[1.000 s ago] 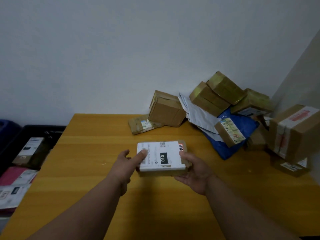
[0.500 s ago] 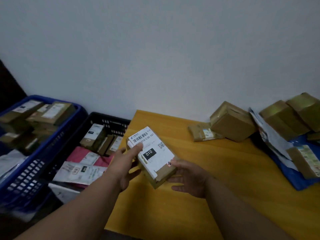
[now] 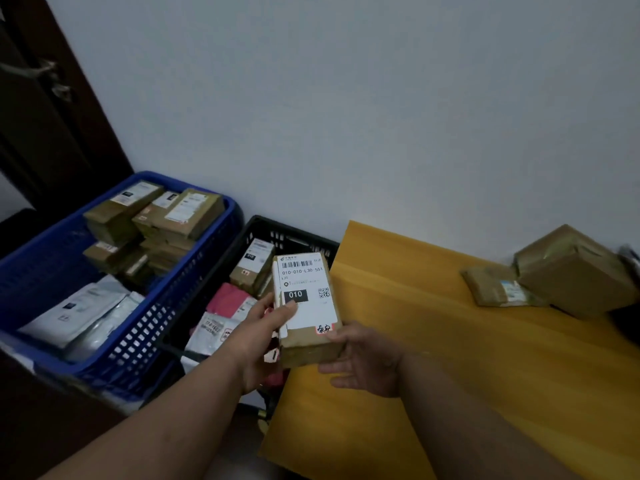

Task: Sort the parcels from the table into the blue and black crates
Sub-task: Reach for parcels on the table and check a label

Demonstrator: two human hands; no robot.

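Note:
A brown cardboard parcel with a white label reading 010 is held over the left edge of the yellow table. My left hand grips its left side, thumb on the label. My right hand supports its lower right corner from beneath. Left of the table sits the black crate, holding a small box, a pink bag and white bags. Farther left is the blue crate, filled with brown boxes and grey bags.
A flat taped parcel and a larger brown box lie at the table's far right by the white wall. A dark door with a handle stands at the upper left.
The view has swung left from the parcel pile to the crates. Both hands carried the 010 parcel left and turned it upright, from the table's middle to its left edge.

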